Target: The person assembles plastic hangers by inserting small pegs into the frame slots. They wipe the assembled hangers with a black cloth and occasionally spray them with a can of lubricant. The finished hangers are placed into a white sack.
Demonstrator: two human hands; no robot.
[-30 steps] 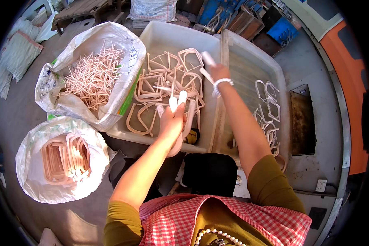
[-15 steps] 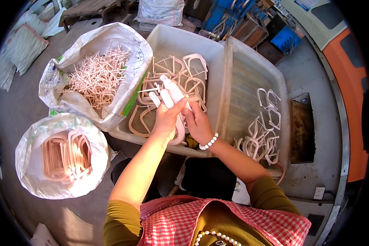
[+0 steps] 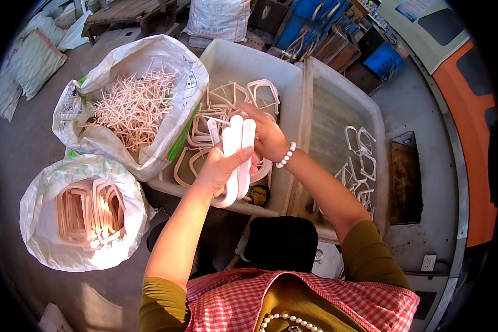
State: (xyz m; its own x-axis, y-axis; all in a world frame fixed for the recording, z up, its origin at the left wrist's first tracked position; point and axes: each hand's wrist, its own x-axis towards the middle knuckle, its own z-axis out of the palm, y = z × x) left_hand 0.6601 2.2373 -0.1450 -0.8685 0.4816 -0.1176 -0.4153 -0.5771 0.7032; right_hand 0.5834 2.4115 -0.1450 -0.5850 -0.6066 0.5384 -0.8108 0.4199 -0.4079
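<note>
My left hand grips a small stack of cream plastic U-shaped frames, held upright over the middle bin. My right hand, with a white bead bracelet on the wrist, is closed on the top of the same stack from the far side. Below the hands, more loose cream frames lie in that bin. Whether my right hand also pinches a thin sprue stick at the stack's top is hard to tell.
A second grey bin to the right holds several white frames. A white sack of thin plastic sticks stands left of the bins. Another sack of stacked frames sits lower left. Crates and bags lie beyond.
My right hand came back from the right bin to the stack in my left hand. The stack has risen and stands more upright now.
</note>
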